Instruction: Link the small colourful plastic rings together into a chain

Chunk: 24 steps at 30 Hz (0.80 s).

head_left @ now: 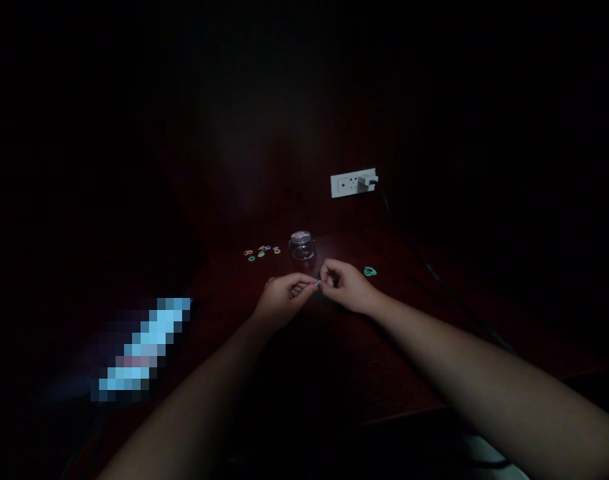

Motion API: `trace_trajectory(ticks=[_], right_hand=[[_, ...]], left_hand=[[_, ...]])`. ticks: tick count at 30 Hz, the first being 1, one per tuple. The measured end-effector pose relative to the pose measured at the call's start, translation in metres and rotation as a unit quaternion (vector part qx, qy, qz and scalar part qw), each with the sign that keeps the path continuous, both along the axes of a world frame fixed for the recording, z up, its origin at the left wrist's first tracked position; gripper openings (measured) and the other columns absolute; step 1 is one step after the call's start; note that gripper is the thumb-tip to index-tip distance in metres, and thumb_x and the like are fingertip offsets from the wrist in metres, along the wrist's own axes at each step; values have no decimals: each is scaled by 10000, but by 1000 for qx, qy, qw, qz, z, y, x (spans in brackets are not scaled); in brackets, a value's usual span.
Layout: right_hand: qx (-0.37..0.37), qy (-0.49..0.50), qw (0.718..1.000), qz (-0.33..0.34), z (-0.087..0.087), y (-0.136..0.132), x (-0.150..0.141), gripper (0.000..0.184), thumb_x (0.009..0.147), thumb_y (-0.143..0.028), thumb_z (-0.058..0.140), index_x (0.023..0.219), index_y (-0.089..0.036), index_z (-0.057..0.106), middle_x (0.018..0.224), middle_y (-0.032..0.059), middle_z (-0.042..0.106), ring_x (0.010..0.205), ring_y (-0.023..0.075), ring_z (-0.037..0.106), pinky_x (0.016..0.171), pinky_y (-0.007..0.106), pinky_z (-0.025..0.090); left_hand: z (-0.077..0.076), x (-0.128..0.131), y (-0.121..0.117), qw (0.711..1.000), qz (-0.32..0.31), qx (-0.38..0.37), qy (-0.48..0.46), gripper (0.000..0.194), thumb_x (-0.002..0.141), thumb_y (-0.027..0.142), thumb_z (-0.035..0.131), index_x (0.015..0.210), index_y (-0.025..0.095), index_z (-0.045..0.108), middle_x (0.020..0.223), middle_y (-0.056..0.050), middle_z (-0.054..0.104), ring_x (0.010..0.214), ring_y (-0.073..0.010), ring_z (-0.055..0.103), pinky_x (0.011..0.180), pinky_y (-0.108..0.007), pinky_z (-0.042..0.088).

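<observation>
My left hand (284, 297) and my right hand (350, 287) meet over the dark red table, fingertips almost touching. Between them is a small green elastic band (317, 283), pinched by both hands and mostly covered by the fingers. Just beyond my hands stands a clear jar (303, 249) with its lid on. Several small coloured bands (261, 253) lie scattered to the left of the jar. A little cluster of green bands (369, 271) rests to the right of my right hand.
A white wall socket (344, 185) holds a plug (368, 180), whose dark cable (437, 275) runs down across the table's right side. At left glows a blurred-out bright screen (154, 343). The table's front edge (409, 415) shows faintly; the surroundings are very dark.
</observation>
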State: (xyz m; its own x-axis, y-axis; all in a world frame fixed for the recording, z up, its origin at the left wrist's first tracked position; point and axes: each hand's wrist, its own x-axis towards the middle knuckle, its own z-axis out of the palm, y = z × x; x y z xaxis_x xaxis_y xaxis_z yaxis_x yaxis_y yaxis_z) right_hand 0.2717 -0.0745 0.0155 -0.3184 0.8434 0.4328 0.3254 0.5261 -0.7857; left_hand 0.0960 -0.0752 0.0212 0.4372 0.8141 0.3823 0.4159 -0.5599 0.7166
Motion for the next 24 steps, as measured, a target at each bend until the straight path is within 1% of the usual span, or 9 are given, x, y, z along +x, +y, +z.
trace_trajectory(ticks=[6,10,14,17,20,24], right_hand=[[-5,2,1000,11,1,-2,-2,93,681,-159,514,675,-170,421,529,-66,389,476,60,354,466,185,277],[-17,0,1000,14,0,-3,-2,100,686,-156,523,701,-170,426,532,-70,383,461,54,335,448,181,264],[-17,17,999,29,-1,-2,-2,158,706,-230,563,789,-168,443,632,-41,463,496,59,384,452,181,304],[-11,23,1000,17,-1,-1,-1,211,718,-285,583,842,-165,462,669,-26,490,518,64,408,463,184,327],[-10,11,1000,4,-1,-1,-1,180,730,-288,578,815,-151,499,652,-19,495,521,67,410,468,188,329],[-9,-15,1000,5,0,-1,-1,143,750,-275,551,744,-132,545,604,-14,494,522,74,417,465,191,315]], left_hand=[[-9,1,6,999,8,-21,-31,235,741,320,584,902,167,660,794,-59,696,700,-153,643,640,-251,520],[-11,1,8,999,9,-31,-43,239,735,308,593,902,148,658,804,-69,697,699,-152,645,634,-244,523],[-8,1,7,999,16,-18,-42,223,740,296,589,884,140,658,787,-61,692,686,-139,640,626,-227,520],[-7,1,6,999,14,-6,-37,209,746,283,579,871,135,654,764,-53,686,673,-129,634,618,-216,516],[-6,1,5,999,9,-1,-31,202,750,277,572,870,136,652,765,-50,685,672,-124,631,613,-209,513],[-6,1,6,999,17,0,-33,212,744,281,583,880,133,652,775,-56,684,675,-123,628,612,-209,512]])
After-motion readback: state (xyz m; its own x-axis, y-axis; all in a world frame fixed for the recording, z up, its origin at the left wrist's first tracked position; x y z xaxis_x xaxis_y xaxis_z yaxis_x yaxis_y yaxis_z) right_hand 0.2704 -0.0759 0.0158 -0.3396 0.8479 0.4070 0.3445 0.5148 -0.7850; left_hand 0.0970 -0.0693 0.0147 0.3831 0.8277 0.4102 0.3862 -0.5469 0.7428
